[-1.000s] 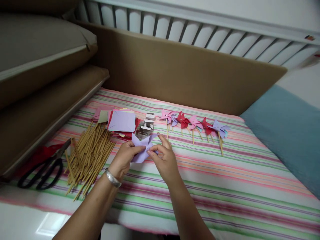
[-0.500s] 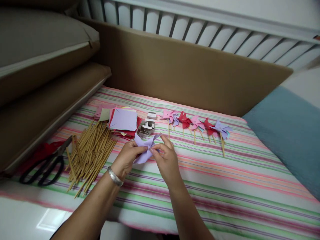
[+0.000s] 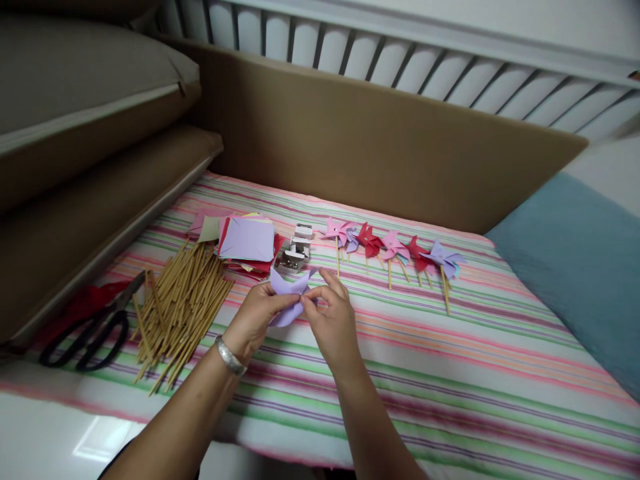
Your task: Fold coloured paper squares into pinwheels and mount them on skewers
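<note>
A lilac paper pinwheel [image 3: 286,285], its corners folded toward the middle, is held between both hands above the striped cloth. My left hand [image 3: 254,312] grips its left side, the thumb lying over the paper toward the centre. At the centre and right side, my right hand [image 3: 330,313] pinches the folds with thumb and forefinger. Whether a pin sits under the fingertips is hidden. Just beyond the hands are a stack of coloured paper squares [image 3: 247,240] and small clear boxes [image 3: 295,252] with shiny bits inside.
Finished pinwheels on sticks, such as a lilac one [image 3: 443,259], lie in a row at the right back. To the left are a pile of thin wooden sticks [image 3: 185,310] and black-handled scissors [image 3: 95,333]. Brown cushions [image 3: 100,167] and a brown panel [image 3: 375,147] border the cloth.
The right fingers have shifted slightly left, and the pinwheel's right flap is folded in closer to its centre. Both hands keep their hold; everything around them stays put.
</note>
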A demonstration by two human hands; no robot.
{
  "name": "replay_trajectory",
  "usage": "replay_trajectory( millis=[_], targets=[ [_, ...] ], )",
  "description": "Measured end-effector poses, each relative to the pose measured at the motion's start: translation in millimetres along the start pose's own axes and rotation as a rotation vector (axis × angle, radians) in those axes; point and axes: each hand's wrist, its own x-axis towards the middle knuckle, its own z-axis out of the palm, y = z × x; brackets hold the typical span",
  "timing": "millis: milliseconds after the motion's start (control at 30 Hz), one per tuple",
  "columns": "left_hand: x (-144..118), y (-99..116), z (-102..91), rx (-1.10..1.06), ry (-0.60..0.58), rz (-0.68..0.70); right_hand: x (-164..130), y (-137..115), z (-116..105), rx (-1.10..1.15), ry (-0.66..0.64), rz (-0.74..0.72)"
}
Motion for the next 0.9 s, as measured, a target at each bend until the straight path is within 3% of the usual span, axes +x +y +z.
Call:
replay_trajectory(
  millis=[200, 367, 467, 567, 633, 767, 900],
  targets=[
    [-1.4, -2.6, -3.5, -0.008, -0.007, 0.059, -1.0, -2.5, -5.8, 0.066, -0.001, -0.025],
    [-22.8, 37.9, -15.8, -0.117, 0.009, 0.187, 1.0, 0.7, -14.4, 0.251, 0.186, 0.021],
    [-43.9, 75.0, -36.5, -0.243, 0.142, 0.394, -8.0, -2.8, 5.8, 0.324, 0.041, 0.112],
    [-61.5, 102.6, -60.6, -0.378, 0.283, 0.587, -24.2, -13.0, 45.1, 0.315, -0.262, 0.067],
    [-68.5, 112.4, -73.1, -0.449, 0.315, 0.677, -33.3, -20.1, 71.5, 0.270, -0.367, 0.031],
    [-72.8, 119.0, -87.3, -0.514, 0.341, 0.710, -31.1, -22.6, 95.1, 0.083, -0.376, -0.013],
    [-72.4, 121.6, -94.5, -0.566, 0.351, 0.666, 5.0, -7.4, 72.5, -0.120, -0.236, 0.037]
  ],
)
